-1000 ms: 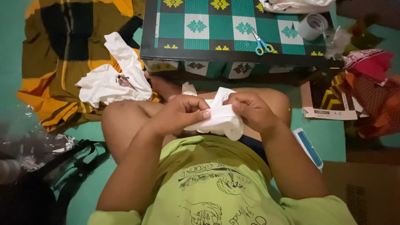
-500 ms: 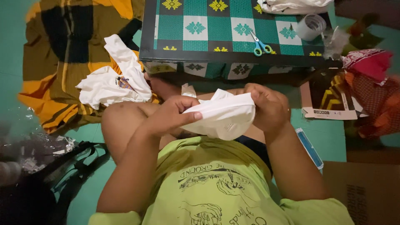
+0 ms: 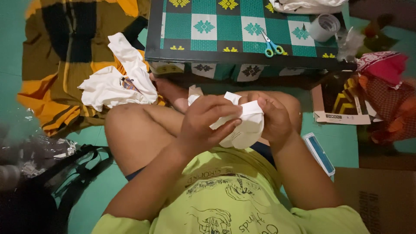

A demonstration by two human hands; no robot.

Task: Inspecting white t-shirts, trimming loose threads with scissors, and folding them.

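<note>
A crumpled piece of white cloth or paper [image 3: 245,128] is held up over my lap between both hands. My left hand [image 3: 203,123] grips its left side, fingers curled across the front. On the right side, my right hand [image 3: 273,119] pinches it with the thumb on top. I sit cross-legged on a teal floor in a lime-green printed shirt. Part of the white piece is hidden behind my fingers.
A low table with a green and white patterned cloth [image 3: 225,47] stands just ahead, bearing blue-handled scissors [image 3: 271,45] and a tape roll [image 3: 324,27]. A white garment [image 3: 119,80] lies on an orange-black cloth at left. A cardboard box [image 3: 340,102] sits right, a black bag [image 3: 52,186] lower left.
The white piece, spread wide between my hands half a second ago, is now bunched smaller. My left hand has closed over its front.
</note>
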